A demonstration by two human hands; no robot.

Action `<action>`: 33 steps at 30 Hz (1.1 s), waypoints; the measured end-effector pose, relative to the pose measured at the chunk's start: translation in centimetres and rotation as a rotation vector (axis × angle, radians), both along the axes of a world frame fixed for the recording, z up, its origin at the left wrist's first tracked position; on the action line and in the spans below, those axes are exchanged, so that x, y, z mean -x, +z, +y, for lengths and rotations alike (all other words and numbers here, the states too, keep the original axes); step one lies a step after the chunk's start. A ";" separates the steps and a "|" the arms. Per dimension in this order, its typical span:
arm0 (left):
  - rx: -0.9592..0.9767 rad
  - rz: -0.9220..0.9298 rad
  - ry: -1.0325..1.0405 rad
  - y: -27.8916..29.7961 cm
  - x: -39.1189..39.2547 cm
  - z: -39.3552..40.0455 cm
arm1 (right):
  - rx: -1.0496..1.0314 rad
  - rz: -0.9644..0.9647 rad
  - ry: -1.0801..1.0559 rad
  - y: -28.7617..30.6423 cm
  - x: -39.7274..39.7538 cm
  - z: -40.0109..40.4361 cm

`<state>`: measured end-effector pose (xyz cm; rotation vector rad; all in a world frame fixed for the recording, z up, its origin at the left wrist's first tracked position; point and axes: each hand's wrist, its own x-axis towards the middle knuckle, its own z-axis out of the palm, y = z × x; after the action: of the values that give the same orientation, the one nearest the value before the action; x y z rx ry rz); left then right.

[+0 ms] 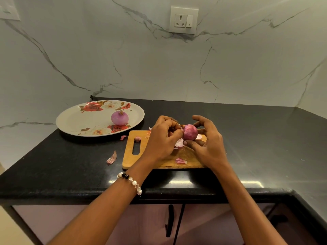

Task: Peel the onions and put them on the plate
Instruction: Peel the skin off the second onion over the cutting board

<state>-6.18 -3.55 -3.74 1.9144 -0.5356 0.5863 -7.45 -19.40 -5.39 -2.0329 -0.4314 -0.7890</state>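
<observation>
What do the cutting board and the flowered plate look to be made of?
Cutting board: apparently wood or bamboo, with a warm tan matte face and faint grain. Flowered plate: glossy, with printed roses and a bright glare on the rim; that suggests melamine or glazed ceramic, which one I cannot tell.

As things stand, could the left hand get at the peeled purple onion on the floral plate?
Probably not yet: the left hand is pinching skin on the onion held over the board. Otherwise the path to the peeled purple onion looks open.
</observation>
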 end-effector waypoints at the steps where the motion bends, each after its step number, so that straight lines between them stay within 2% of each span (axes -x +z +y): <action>1: 0.009 -0.007 0.000 0.0 0.0 0.0 | 0.004 0.004 0.006 0.0 0.1 0.0; 8: 0.111 -0.130 0.087 -0.1 -0.2 0.2 | 0.001 0.034 0.031 0.0 0.2 0.1; 14: -0.079 -0.252 0.025 -0.6 -0.2 0.2 | -0.003 0.031 0.029 -0.2 0.0 0.0; 19: -0.134 -0.306 0.015 -0.6 -0.2 0.2 | 0.009 0.017 0.026 -0.2 0.1 0.0; 26: -0.156 -0.271 0.038 -0.7 -0.3 0.5 | 0.004 0.043 0.041 -0.2 0.1 -0.1; 33: -0.085 -0.231 0.140 -0.6 -0.2 0.3 | -0.001 -0.003 0.013 -0.2 0.1 0.0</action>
<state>-6.02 -3.22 -4.31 1.9879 -0.5840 0.8953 -7.52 -19.44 -5.57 -2.0262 -0.4455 -0.7843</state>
